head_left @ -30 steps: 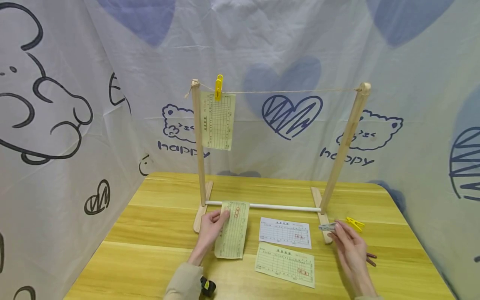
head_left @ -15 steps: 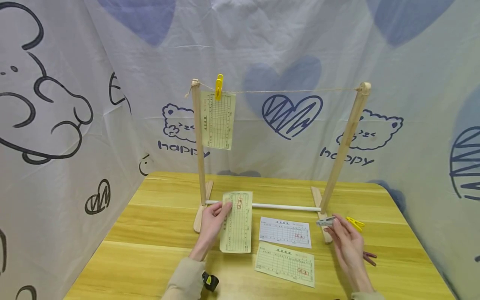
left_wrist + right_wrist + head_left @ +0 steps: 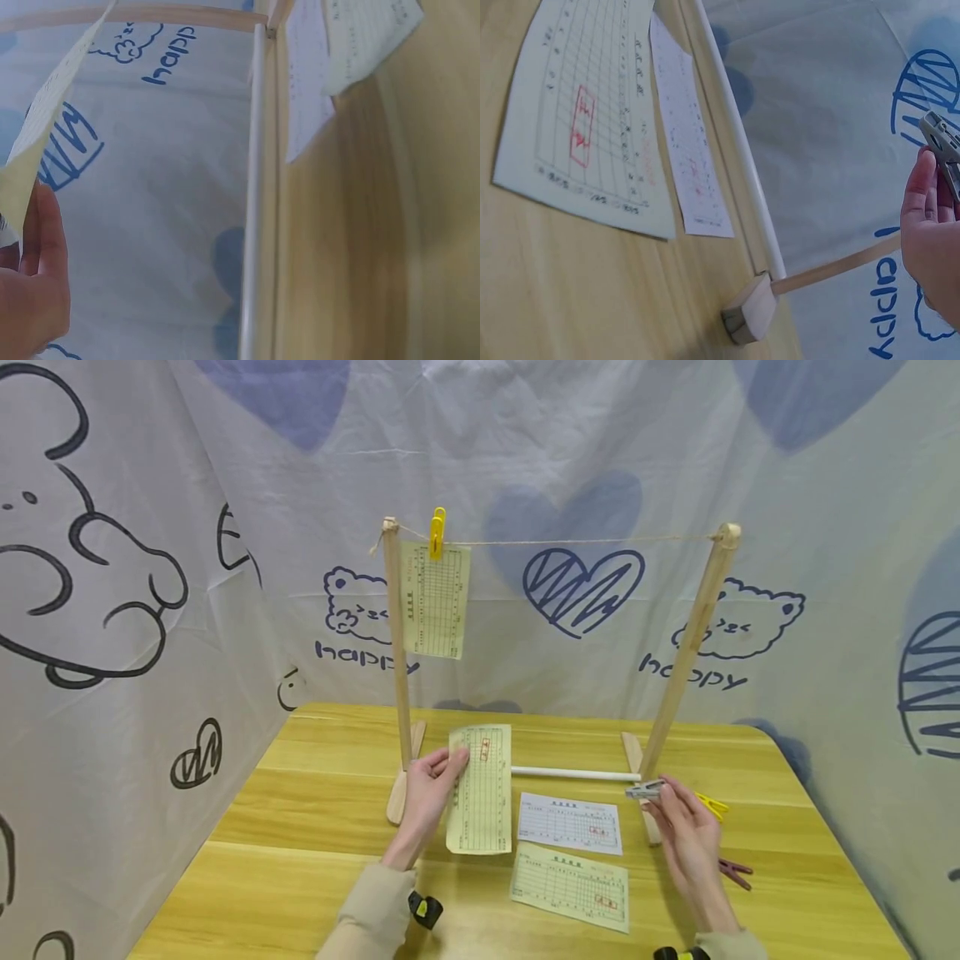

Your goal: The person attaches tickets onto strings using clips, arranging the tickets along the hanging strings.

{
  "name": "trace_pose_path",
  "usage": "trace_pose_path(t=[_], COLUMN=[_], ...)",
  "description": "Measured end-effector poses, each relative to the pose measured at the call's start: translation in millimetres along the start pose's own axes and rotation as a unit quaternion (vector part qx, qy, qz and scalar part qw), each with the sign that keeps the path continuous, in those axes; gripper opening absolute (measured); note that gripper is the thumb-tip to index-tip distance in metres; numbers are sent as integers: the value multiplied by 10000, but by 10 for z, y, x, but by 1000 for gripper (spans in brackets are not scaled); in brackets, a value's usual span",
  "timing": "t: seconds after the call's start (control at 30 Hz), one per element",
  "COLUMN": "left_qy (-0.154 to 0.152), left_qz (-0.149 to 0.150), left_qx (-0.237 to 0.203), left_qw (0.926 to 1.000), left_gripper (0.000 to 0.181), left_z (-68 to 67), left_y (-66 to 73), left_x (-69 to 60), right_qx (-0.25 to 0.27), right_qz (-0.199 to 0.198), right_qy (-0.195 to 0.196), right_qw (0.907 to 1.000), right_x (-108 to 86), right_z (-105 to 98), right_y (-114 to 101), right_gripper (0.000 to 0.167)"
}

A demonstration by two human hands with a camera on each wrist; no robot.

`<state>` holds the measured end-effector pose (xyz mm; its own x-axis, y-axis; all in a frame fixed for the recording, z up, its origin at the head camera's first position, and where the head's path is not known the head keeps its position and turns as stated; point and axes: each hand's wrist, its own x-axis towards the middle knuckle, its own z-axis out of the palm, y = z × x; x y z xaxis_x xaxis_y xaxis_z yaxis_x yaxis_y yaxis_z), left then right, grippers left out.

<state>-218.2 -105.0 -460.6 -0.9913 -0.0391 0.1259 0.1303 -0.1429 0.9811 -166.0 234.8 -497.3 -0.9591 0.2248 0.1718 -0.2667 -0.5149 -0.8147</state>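
My left hand (image 3: pixel 431 785) pinches a pale yellow-green printed form (image 3: pixel 480 802) by its upper left edge, holding it upright in front of the white bar. In the left wrist view that form (image 3: pixel 46 112) is seen nearly edge-on. Between thumb and fingers, my right hand (image 3: pixel 688 831) holds a grey clothespin (image 3: pixel 645 790) near the right post's foot; this clothespin (image 3: pixel 943 142) also shows in the right wrist view. Another yellowish form (image 3: pixel 437 610) hangs from the string (image 3: pixel 570 542) under a yellow clothespin (image 3: pixel 437 533).
A white form (image 3: pixel 568 823) and a yellow-green form (image 3: pixel 570 887) lie on the wooden table (image 3: pixel 255 852). A yellow clothespin (image 3: pixel 712 807) and a dark red one (image 3: pixel 737 872) lie at the right. Wooden posts (image 3: pixel 693 635) hold up the string, joined low by a white bar (image 3: pixel 573 773).
My left hand has raised the form and shifted it slightly right, turning it more upright. My right hand has moved up and slightly left with the grey clothespin.
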Motion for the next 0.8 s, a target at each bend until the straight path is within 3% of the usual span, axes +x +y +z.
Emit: trace_pose_path(t=[0.3, 0.57, 0.8], left_qy=[-84, -55, -124], left_qz=[102, 249, 106], left_qx=[-303, -297, -450], left_qw=[9995, 9992, 9989], left_gripper=[32, 28, 31], left_z=[96, 179, 235], left_y=[153, 267, 355], left_x=[39, 80, 110], right_qx=[160, -53, -241], right_qz=[-194, -250, -314], right_qy=[-25, 64, 160], right_qw=[9997, 9997, 9991], right_x=[40, 89, 140], right_z=[133, 299, 413], right_y=[-59, -143, -186], right_gripper=[25, 37, 31])
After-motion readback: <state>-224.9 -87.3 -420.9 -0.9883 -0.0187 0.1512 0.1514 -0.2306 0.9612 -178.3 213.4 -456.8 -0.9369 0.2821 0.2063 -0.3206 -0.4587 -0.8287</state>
